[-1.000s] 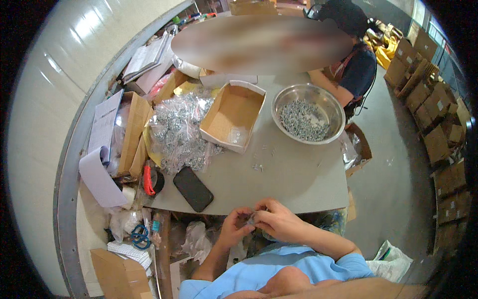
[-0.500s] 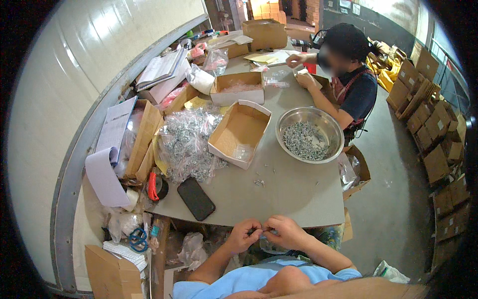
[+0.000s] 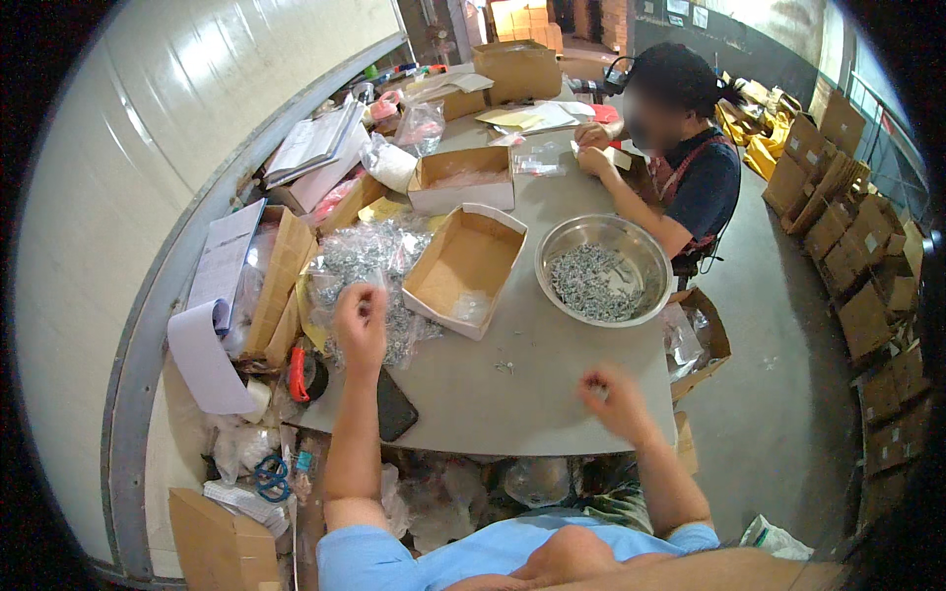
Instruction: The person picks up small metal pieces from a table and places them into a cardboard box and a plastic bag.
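Note:
My left hand [image 3: 361,323] is raised over the near side of a heap of clear plastic bags [image 3: 367,251] filled with small metal screws. Its fingers are curled in; what they hold, if anything, is hidden. Low over the table near its front edge, my right hand [image 3: 613,402] has its fingers bent together, and I cannot make out anything in them. A few loose screws [image 3: 505,367] lie between my hands. Beyond my right hand stands a steel bowl [image 3: 662,268] with many screws [image 3: 596,281] in it. An open cardboard box [image 3: 473,246] with small clear bags inside sits beside the heap.
A black phone [image 3: 397,409] lies partly behind my left forearm. Left of it is a tape dispenser [image 3: 299,372] with a red part. A second box [image 3: 463,202] is farther back. Across the table [image 3: 463,394], a co-worker [image 3: 695,177] handles something pale. Blue scissors [image 3: 272,478] lie lower left.
My hands were together at the table's front edge and have separated. The left has moved forward and left to the bag heap, the right forward and right over the table.

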The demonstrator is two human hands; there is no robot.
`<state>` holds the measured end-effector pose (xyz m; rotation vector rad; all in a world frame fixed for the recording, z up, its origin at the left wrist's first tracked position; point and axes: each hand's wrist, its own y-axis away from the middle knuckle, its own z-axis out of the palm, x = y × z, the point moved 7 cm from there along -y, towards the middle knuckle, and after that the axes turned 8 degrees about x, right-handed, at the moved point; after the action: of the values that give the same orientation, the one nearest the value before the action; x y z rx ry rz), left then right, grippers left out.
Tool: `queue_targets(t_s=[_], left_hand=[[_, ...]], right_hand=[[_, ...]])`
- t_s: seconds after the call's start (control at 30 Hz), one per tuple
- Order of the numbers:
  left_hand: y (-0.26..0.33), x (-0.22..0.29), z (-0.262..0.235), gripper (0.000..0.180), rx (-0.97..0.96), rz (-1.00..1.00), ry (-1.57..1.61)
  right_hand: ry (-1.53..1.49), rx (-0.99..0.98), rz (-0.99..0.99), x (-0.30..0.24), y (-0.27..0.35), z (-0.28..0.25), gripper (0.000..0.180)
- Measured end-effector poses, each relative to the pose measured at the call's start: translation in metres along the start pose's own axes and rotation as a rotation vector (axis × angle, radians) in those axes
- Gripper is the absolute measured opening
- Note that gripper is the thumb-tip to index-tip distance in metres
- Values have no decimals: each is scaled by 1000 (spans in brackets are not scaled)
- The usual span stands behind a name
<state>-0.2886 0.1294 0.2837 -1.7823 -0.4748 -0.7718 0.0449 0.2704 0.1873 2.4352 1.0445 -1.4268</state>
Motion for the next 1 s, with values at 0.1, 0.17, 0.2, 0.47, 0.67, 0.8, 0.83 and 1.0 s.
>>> queue_targets(t_s=[0.1, 0.17, 0.2, 0.47, 0.67, 0.8, 0.83, 1.0], left_hand=[[-13, 5, 73, 12, -356, 42, -111], [-3, -12, 135, 18, -649, 188, -275], [4, -22, 158, 21, -798, 209, -315], [48, -103, 221, 32, -1309, 352, -582], [26, -96, 213, 11, -1164, 217, -522], [13, -72, 208, 16, -1028, 329, -499], [9, -75, 196, 17, -1012, 286, -494], [-4, -59, 174, 18, -882, 126, -360]], right_hand=[[185, 213, -134, -6, -69, -51, 26], [370, 229, -189, 22, -114, -64, 39], [440, 154, -167, 39, -133, -63, 48], [838, -306, 185, 71, -157, -9, 71], [635, -248, 93, 105, -171, -6, 49], [121, -21, 212, 156, -194, -29, 26], [-230, -44, 383, 145, -186, -23, 26], [-1075, -85, 876, 101, -160, -20, 16]])
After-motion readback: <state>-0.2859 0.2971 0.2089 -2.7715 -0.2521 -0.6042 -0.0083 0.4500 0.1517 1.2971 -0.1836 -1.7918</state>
